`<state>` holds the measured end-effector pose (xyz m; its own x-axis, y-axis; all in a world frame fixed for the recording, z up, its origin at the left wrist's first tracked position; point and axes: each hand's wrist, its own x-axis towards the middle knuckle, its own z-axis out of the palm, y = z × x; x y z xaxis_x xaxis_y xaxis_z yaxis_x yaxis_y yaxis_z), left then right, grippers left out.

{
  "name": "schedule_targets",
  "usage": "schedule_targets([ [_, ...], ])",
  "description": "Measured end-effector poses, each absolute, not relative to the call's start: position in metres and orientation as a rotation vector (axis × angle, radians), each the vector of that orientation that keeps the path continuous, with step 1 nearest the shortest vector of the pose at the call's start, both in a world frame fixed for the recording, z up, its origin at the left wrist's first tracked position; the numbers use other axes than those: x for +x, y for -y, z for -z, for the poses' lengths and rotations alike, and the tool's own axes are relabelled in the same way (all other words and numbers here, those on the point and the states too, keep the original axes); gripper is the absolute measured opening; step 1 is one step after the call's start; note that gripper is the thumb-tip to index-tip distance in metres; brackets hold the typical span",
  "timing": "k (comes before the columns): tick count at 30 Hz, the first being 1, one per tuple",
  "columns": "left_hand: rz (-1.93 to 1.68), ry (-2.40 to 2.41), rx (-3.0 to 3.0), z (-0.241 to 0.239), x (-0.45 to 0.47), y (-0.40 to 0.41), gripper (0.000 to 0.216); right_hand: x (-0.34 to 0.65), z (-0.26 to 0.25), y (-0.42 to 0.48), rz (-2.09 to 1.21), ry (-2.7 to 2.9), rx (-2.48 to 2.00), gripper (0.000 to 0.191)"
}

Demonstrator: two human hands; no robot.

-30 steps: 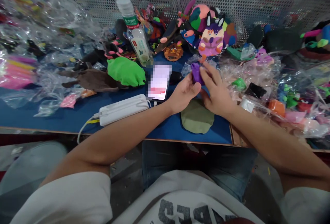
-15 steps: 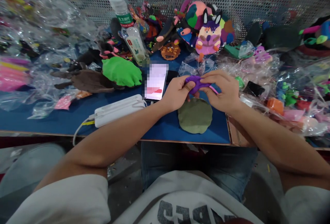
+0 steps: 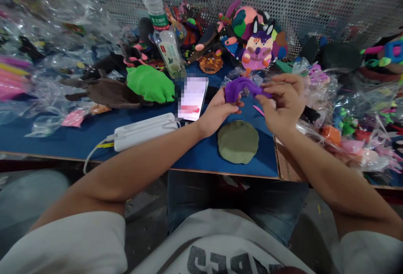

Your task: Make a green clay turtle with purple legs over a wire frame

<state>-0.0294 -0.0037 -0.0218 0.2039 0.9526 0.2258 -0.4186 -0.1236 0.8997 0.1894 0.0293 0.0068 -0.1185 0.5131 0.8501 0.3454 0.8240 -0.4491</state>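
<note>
A piece of purple modelling clay (image 3: 244, 85) is stretched in an arch between my two hands. My left hand (image 3: 219, 108) grips its thicker end, thumb and fingers closed around it. The thinner end is pinched between the thumb and fingers of my right hand (image 3: 283, 101). Below them, a flat olive-green clay disc (image 3: 238, 142) lies on the blue table. A thin pink stick (image 3: 259, 111) shows beside my right thumb, lying on the table as far as I can see.
Left of my hands lie a phone (image 3: 192, 99), a white power strip (image 3: 146, 132) with a cable, and a green clay piece (image 3: 150, 84). Behind stand a plastic bottle (image 3: 168, 47) and several clay figures, one a striped animal (image 3: 257, 49). Plastic bags (image 3: 321, 85) crowd the right.
My right hand has moved right and slightly up, away from my left. The purple clay, compact before, is now drawn out into a long arch. The camera view has shifted a little.
</note>
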Motion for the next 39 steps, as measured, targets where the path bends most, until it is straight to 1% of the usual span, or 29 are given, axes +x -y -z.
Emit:
schedule_targets([
  [2,-1.317,-0.599,1.17,0.02,-0.029,0.005,0.063,0.184,-0.003,-0.022,-0.227,1.895,-0.577,0.013],
  [5,-1.288,-0.668,1.438,0.017,-0.03,0.01,0.072,0.182,0.001,-0.019,-0.14,2.093,-0.463,0.019],
  [7,-1.251,-0.763,1.664,0.014,-0.031,0.013,0.072,0.184,0.001,-0.021,-0.077,2.118,-0.415,0.034],
  [10,-1.206,-0.851,1.887,0.014,-0.035,0.016,0.067,0.186,0.0,-0.021,-0.146,2.21,-0.368,0.069],
  [11,-1.189,-0.861,1.919,0.014,-0.037,0.017,0.066,0.186,0.0,-0.02,-0.151,2.276,-0.381,0.074],
  [12,-1.172,-0.867,1.934,0.015,-0.038,0.017,0.065,0.186,-0.001,-0.018,-0.125,2.336,-0.411,0.074],
  [14,-1.152,-0.888,1.906,0.015,-0.039,0.017,0.061,0.186,-0.003,-0.015,-0.029,2.392,-0.49,0.068],
  [17,-1.197,-0.921,1.764,0.014,-0.037,0.017,0.056,0.188,-0.006,-0.019,0.03,2.307,-0.573,0.052],
  [21,-1.279,-0.946,1.574,0.011,-0.03,0.013,0.057,0.203,-0.005,-0.042,0.002,2.073,-0.753,0.032],
  [24,-1.32,-0.855,1.4,0.013,-0.028,0.008,0.053,0.214,-0.002,-0.06,-0.107,1.834,-0.829,0.028],
  [26,-1.335,-0.732,1.267,0.017,-0.028,0.005,0.048,0.216,-0.003,-0.065,-0.1,1.706,-0.842,0.026],
  [27,-1.338,-0.677,1.216,0.018,-0.028,0.004,0.049,0.215,-0.005,-0.063,-0.081,1.691,-0.828,0.025],
  [29,-1.336,-0.617,1.172,0.02,-0.029,0.004,0.06,0.21,-0.009,-0.056,-0.073,1.774,-0.751,0.02],
  [32,-1.293,-0.611,1.249,0.023,-0.03,0.006,0.076,0.197,-0.013,-0.038,-0.183,2.026,-0.605,0.012],
  [33,-1.274,-0.617,1.307,0.024,-0.03,0.006,0.079,0.193,-0.013,-0.033,-0.209,2.084,-0.56,0.014],
  [34,-1.261,-0.629,1.378,0.024,-0.03,0.006,0.081,0.191,-0.013,-0.03,-0.217,2.125,-0.518,0.024],
  [36,-1.256,-0.678,1.537,0.026,-0.031,0.006,0.081,0.188,-0.01,-0.027,-0.185,2.205,-0.461,0.052],
  [37,-1.252,-0.717,1.614,0.027,-0.032,0.006,0.08,0.188,-0.009,-0.027,-0.155,2.253,-0.446,0.062],
  [38,-1.233,-0.763,1.685,0.027,-0.033,0.005,0.078,0.188,-0.007,-0.027,-0.123,2.311,-0.441,0.066],
  [39,-1.196,-0.809,1.75,0.027,-0.035,0.005,0.075,0.189,-0.006,-0.028,-0.092,2.364,-0.448,0.064],
])
